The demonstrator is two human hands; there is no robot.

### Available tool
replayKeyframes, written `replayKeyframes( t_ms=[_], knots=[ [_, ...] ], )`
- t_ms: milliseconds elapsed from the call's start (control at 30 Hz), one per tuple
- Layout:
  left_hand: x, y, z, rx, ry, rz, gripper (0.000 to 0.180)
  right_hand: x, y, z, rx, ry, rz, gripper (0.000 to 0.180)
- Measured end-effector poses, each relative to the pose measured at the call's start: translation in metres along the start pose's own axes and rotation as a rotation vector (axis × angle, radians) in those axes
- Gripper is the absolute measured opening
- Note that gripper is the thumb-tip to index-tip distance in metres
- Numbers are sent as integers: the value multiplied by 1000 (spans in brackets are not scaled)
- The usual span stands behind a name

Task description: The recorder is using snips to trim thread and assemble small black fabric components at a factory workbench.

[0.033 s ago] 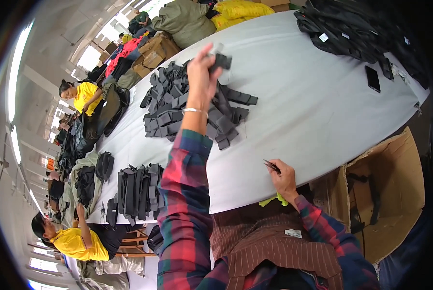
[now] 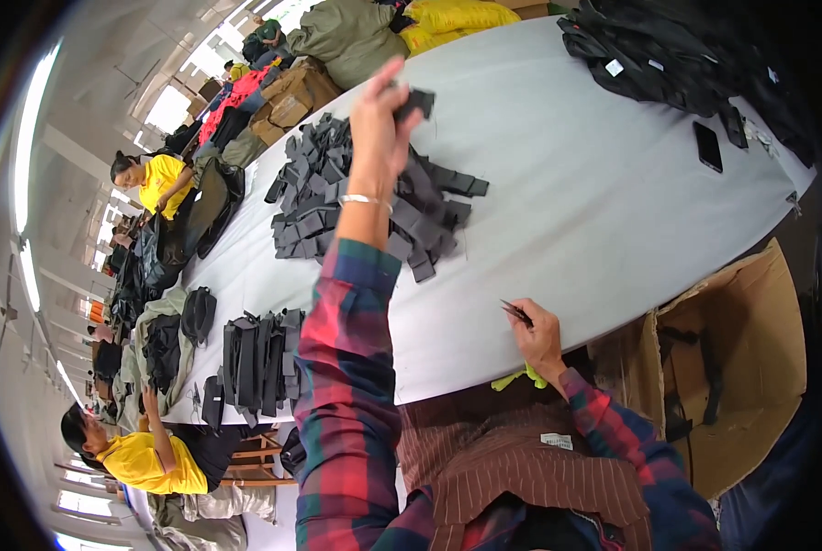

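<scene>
Unmoved, left hand (image 2: 379,124) fingers pinch dark strap piece (image 2: 417,101); right hand (image 2: 537,340) grips thin tool (image 2: 515,313)

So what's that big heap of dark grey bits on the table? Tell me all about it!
The heap of dark grey pieces looks like many short, flat strips of fabric or webbing, piled loosely and pointing every way. It lies on the white table, toward its far side. The left hand is raised over the heap, pinching one dark piece lifted clear of it. The forearm hides part of the pile.
</scene>
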State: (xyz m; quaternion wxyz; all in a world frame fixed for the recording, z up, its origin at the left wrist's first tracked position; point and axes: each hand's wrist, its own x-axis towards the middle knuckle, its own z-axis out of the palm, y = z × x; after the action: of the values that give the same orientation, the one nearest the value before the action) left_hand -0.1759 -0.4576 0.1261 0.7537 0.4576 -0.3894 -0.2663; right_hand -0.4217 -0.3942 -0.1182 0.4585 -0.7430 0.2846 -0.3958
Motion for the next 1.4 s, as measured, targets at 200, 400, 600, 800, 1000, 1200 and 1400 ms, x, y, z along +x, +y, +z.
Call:
replayKeyframes(
  t_ms=[200, 400, 600, 800, 1000, 1200, 1400],
  knots=[
    [-74, 75, 48, -9, -270, 227, 49, -4, 3, 0, 126, 44, 35, 10],
    [-221, 20, -15, -124, 32, -166, 74, -6, 20, -7, 499, 189, 298, 21],
    [-342, -41, -65, -455, 287, -393, 57, -3, 10, -14, 426, 1, 256, 23],
    [-354, -50, -81, -306, 332, -483, 42, -5, -22, -7, 233, -183, 128, 25],
    [-356, -56, -100, 207, 212, -449, 48, 26, -58, -1, 9, -299, -24, 26],
    [-353, -55, -101, 192, 188, -480, 48, 44, -78, 36, -213, -446, -71, 25],
    [-351, -55, -101, 133, 202, -502, 50, 54, -60, 68, -206, -474, 39, 28]
  ],
)
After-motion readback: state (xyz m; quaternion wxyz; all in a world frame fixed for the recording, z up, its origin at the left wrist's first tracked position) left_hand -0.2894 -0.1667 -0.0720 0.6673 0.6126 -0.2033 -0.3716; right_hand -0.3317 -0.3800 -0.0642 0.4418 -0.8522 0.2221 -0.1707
